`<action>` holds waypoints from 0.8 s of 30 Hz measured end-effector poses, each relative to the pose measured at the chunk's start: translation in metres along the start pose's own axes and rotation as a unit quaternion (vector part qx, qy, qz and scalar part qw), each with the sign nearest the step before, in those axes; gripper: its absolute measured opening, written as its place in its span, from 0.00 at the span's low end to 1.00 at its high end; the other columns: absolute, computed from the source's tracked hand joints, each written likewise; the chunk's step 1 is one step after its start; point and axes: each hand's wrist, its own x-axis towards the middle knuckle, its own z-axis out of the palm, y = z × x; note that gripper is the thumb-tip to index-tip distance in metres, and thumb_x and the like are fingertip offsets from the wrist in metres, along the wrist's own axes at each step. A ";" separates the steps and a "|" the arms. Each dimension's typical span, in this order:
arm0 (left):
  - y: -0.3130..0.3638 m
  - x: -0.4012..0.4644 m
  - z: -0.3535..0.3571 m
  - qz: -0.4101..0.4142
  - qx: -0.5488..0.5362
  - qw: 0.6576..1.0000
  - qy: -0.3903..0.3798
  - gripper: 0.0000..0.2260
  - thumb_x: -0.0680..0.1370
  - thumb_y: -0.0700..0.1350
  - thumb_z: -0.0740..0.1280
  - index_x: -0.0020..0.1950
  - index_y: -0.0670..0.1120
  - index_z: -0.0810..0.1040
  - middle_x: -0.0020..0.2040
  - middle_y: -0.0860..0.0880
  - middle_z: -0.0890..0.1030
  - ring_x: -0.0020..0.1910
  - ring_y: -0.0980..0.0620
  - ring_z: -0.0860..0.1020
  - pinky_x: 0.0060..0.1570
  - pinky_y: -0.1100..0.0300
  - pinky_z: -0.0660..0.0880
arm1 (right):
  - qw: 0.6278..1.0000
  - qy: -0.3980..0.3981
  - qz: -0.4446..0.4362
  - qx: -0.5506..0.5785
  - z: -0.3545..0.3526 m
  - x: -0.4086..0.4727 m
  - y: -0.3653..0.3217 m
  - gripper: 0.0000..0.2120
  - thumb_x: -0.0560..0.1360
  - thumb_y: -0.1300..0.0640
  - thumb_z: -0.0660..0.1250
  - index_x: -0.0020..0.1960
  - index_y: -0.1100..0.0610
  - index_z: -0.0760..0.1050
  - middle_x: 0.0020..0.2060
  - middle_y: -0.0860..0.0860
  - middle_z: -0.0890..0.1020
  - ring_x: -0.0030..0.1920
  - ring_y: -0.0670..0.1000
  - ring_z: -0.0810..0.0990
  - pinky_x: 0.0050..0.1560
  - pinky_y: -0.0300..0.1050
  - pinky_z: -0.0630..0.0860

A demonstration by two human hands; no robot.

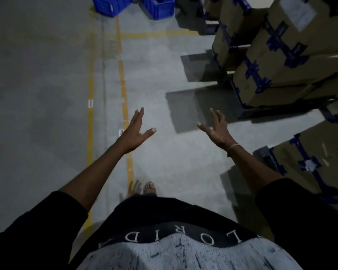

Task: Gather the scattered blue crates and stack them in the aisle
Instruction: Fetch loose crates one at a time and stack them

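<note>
Crates [133, 5], two blue ones, sit far ahead beside the yellow floor line [123, 82]. Left hand [134, 133] and right hand [216, 129] reach forward, fingers spread, empty. Cartons [271, 61] right of the line could snag a carried crate.

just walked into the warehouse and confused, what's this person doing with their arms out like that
The person is in a warehouse aisle, reaching forward with both arms. The left hand and right hand are open and hold nothing. Two blue crates sit on the floor further ahead, well out of reach, beside a yellow floor line. Taped cardboard boxes are stacked along the right side. No crate has been picked up at this moment.
</note>
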 end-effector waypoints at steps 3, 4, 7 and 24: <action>-0.005 0.063 -0.047 0.024 0.038 0.999 -0.014 0.44 0.76 0.69 0.65 0.81 0.64 0.40 0.82 0.58 0.39 0.81 0.53 0.55 0.71 0.48 0.71 | 1.000 0.009 0.004 0.013 0.007 0.064 -0.035 0.47 0.69 0.26 0.64 0.80 0.43 0.50 0.79 0.43 0.47 0.79 0.56 0.48 0.76 0.64 0.55; -0.006 0.082 -0.062 0.026 0.049 0.998 -0.017 0.44 0.75 0.70 0.65 0.81 0.65 0.40 0.82 0.59 0.39 0.81 0.53 0.54 0.71 0.48 0.71 | 1.000 0.010 0.006 0.017 0.010 0.083 -0.046 0.47 0.69 0.26 0.64 0.80 0.42 0.49 0.79 0.43 0.47 0.79 0.57 0.48 0.76 0.65 0.55; -0.003 0.136 -0.102 0.034 0.061 0.997 -0.016 0.44 0.75 0.71 0.64 0.80 0.65 0.40 0.82 0.59 0.39 0.81 0.54 0.53 0.71 0.50 0.71 | 1.000 0.011 0.000 0.025 0.015 0.136 -0.072 0.46 0.70 0.27 0.65 0.80 0.42 0.50 0.79 0.44 0.47 0.79 0.58 0.48 0.75 0.66 0.55; 0.010 0.508 -0.280 0.015 0.045 0.998 0.035 0.43 0.76 0.69 0.65 0.81 0.63 0.40 0.82 0.59 0.38 0.81 0.53 0.53 0.70 0.48 0.72 | 0.999 -0.016 -0.031 0.003 -0.013 0.566 -0.215 0.45 0.72 0.31 0.66 0.81 0.48 0.52 0.80 0.50 0.48 0.80 0.53 0.49 0.76 0.53 0.51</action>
